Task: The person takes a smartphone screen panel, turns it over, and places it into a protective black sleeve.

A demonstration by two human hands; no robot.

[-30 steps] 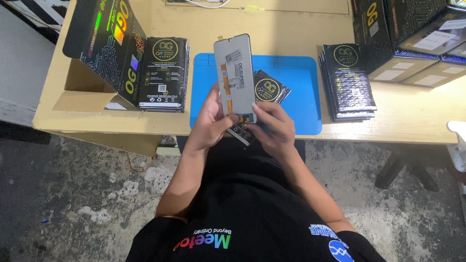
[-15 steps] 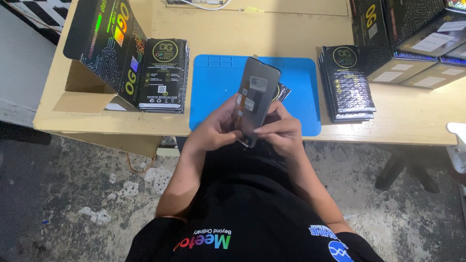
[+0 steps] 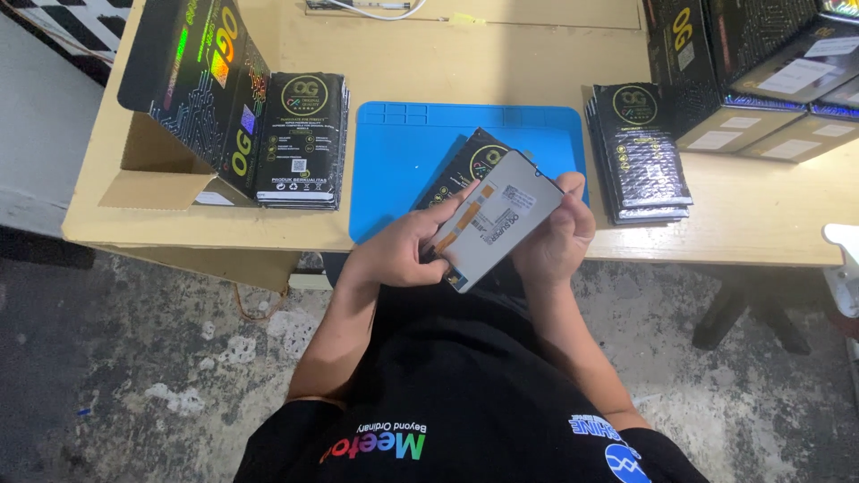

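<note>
A flat grey phone screen panel (image 3: pixel 501 224) with an orange ribbon cable on its back is held tilted over the near edge of the blue mat (image 3: pixel 403 170). My left hand (image 3: pixel 403 255) grips its lower left side, fingers resting on the cable. My right hand (image 3: pixel 555 237) holds its right edge from beneath. Just behind the panel, a black flat package with a gold round emblem (image 3: pixel 470 165) lies on the mat, partly hidden.
A wooden table (image 3: pixel 501 54) carries a stack of black packages (image 3: pixel 300 139) beside an open cardboard box (image 3: pixel 192 98) at left, another stack (image 3: pixel 644 152) at right, and black boxes (image 3: pixel 752 72) at the far right. Concrete floor lies below.
The panel has been turned over from its dark front to its grey back and lowered, now tilted to the right. Both hands shifted right with it.
</note>
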